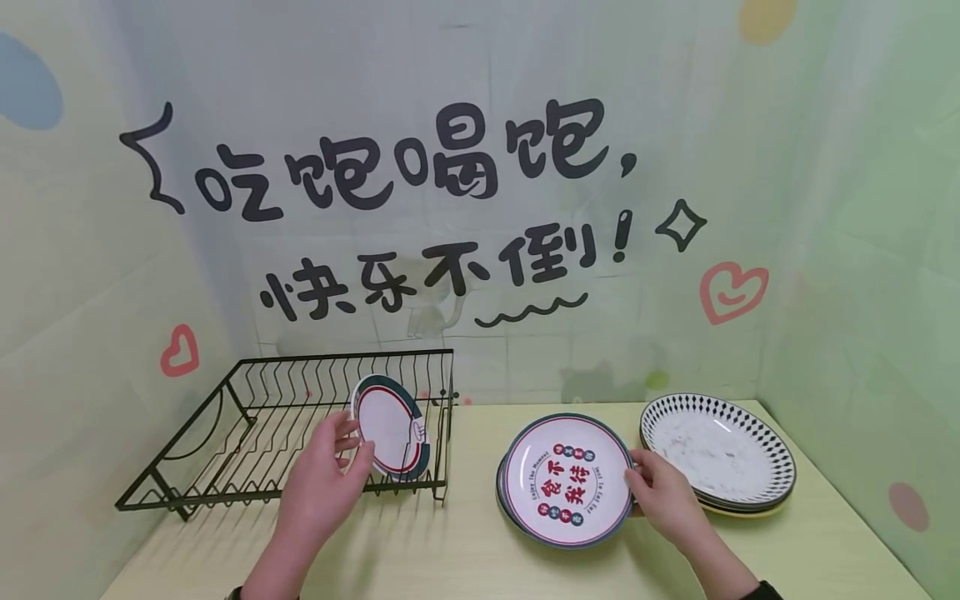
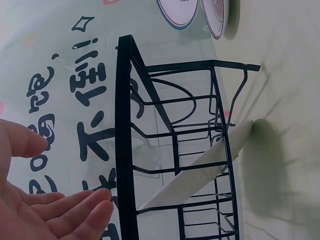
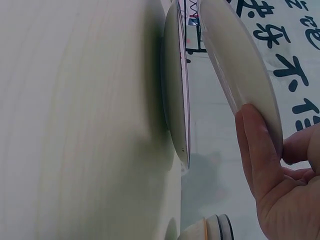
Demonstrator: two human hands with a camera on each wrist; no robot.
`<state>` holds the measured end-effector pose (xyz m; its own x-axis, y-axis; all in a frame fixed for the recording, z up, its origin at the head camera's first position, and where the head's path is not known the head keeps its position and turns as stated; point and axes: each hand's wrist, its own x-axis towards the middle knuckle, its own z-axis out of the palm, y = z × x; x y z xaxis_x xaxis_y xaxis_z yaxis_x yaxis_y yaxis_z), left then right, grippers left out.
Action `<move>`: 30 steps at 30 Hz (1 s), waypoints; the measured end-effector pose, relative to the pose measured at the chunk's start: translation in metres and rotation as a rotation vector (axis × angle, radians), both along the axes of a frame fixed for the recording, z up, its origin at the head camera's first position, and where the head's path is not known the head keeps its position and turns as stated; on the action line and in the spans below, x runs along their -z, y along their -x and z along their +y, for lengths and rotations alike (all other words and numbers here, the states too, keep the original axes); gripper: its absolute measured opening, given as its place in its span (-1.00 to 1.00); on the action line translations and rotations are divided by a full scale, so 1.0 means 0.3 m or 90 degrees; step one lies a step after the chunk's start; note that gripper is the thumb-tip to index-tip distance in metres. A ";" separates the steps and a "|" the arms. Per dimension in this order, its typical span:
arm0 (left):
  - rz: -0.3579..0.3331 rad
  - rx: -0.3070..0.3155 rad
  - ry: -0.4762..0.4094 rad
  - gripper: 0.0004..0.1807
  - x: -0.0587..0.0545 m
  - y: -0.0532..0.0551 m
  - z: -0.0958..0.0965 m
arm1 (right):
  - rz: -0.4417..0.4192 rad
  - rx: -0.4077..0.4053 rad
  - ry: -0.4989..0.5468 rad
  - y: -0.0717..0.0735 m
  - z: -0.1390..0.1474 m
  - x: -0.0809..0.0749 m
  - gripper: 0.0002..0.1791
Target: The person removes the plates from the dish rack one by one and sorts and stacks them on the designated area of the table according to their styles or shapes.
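A round white plate [image 1: 388, 429] with a green and red rim stands tilted in the black wire dish rack [image 1: 300, 492]. My left hand [image 1: 326, 475] is by the rack's front, fingers spread and loosely bent; the left wrist view shows this hand [image 2: 55, 210] apart from the plate. With thumb and fingers my right hand [image 1: 666, 498] pinches the right edge of a white plate with red characters [image 1: 573, 483]. That plate is raised and tilted above a similar plate [image 3: 175, 85] lying on the table, as the right wrist view shows.
Oval dishes with a black diamond-patterned rim [image 1: 720, 450] are stacked at the table's right. A printed curtain [image 1: 480, 350] closes off the back, with side panels left and right. The pale wooden table [image 1: 450, 558] runs beneath everything.
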<state>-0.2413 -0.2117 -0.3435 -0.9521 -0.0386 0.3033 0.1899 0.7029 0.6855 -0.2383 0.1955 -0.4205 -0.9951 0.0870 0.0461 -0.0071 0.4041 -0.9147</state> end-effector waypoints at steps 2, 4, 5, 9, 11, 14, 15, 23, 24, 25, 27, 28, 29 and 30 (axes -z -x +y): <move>0.000 -0.001 0.002 -0.36 0.000 0.003 -0.003 | -0.004 0.000 -0.001 0.001 0.001 0.003 -0.59; -0.003 -0.002 0.002 -0.36 0.000 0.004 -0.006 | -0.007 -0.001 -0.003 0.002 0.003 0.006 -0.59; -0.003 -0.003 0.003 -0.35 0.001 0.005 -0.007 | -0.009 0.001 -0.003 0.003 0.003 0.008 -0.58; -0.001 -0.008 0.010 -0.35 0.006 0.011 -0.010 | -0.019 0.006 -0.007 0.009 0.006 0.019 -0.57; 0.001 -0.010 0.009 -0.35 0.009 0.015 -0.012 | -0.022 0.009 -0.009 0.011 0.007 0.024 -0.57; 0.001 -0.011 0.012 -0.35 0.014 0.019 -0.016 | -0.023 0.012 -0.010 0.013 0.008 0.030 -0.59; 0.001 -0.012 0.015 -0.34 0.015 0.019 -0.018 | -0.021 0.013 -0.011 0.014 0.008 0.032 -0.60; 0.003 -0.035 0.047 -0.34 0.018 0.028 -0.027 | -0.021 0.017 -0.016 0.016 0.010 0.044 -0.61; 0.002 -0.037 0.051 -0.34 0.019 0.030 -0.027 | -0.024 0.018 -0.019 0.016 0.011 0.046 -0.61; 0.003 -0.038 0.054 -0.34 0.020 0.032 -0.028 | -0.026 0.020 -0.024 0.017 0.011 0.048 -0.61; 0.003 -0.041 0.062 -0.33 0.024 0.037 -0.029 | -0.029 0.023 -0.034 0.018 0.012 0.052 -0.61; 0.003 -0.043 0.066 -0.33 0.027 0.040 -0.029 | -0.031 0.024 -0.038 0.019 0.012 0.054 -0.61; 0.004 -0.044 0.069 -0.33 0.030 0.042 -0.029 | -0.032 0.026 -0.039 0.020 0.012 0.056 -0.61; 0.004 -0.044 0.070 -0.33 0.032 0.044 -0.030 | -0.034 0.027 -0.041 0.021 0.012 0.057 -0.61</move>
